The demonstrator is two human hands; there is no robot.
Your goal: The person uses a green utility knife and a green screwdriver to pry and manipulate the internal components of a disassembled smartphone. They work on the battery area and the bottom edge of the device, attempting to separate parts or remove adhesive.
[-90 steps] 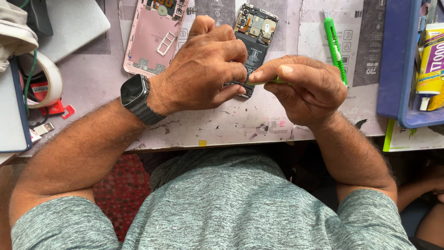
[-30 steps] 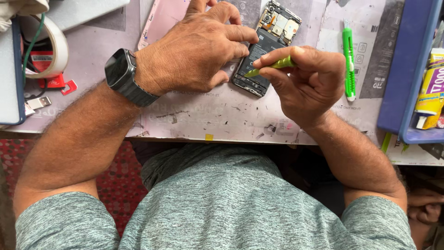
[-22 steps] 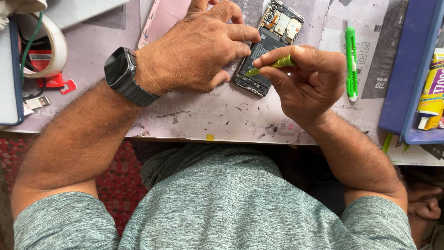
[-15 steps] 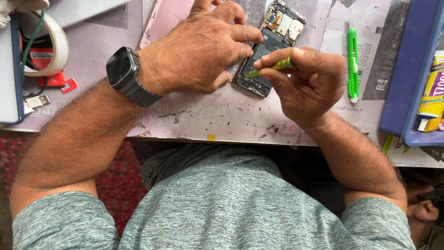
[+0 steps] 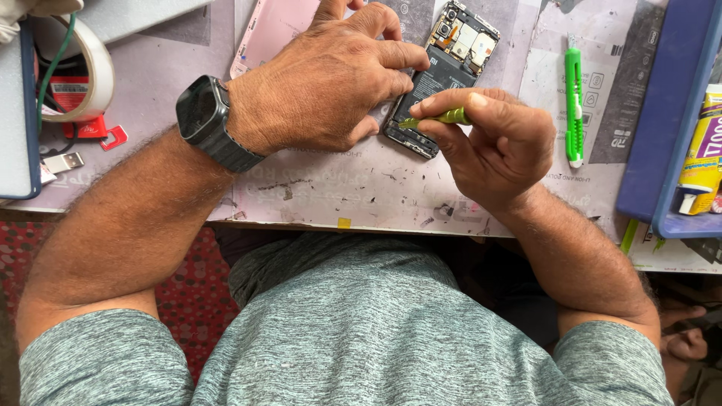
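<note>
Left hand: the left hand (image 5: 323,79) lies palm down over the near left part of the opened phone (image 5: 440,75), fingers curled and pressing on its edge, pinning it rather than lifting it.
Right hand: the right hand (image 5: 496,143) is closed in a pinch on a slim green tool (image 5: 440,118), thumb and forefinger clamped around it.
Tool: its tip points left and meets the phone's lower part, close to the left fingertips.
Phone: back removed, dark battery and circuit parts showing, lying tilted on the surface (image 5: 338,188) between the two hands.
Wrist: a dark watch (image 5: 207,120) sits on the left wrist.
Nearby: a pink back cover (image 5: 271,30) lies partly under the left hand; a green utility knife (image 5: 574,105) lies just right of the right hand; a blue tray (image 5: 665,120) is at the far right; a tape roll (image 5: 83,75) is at the far left.
</note>
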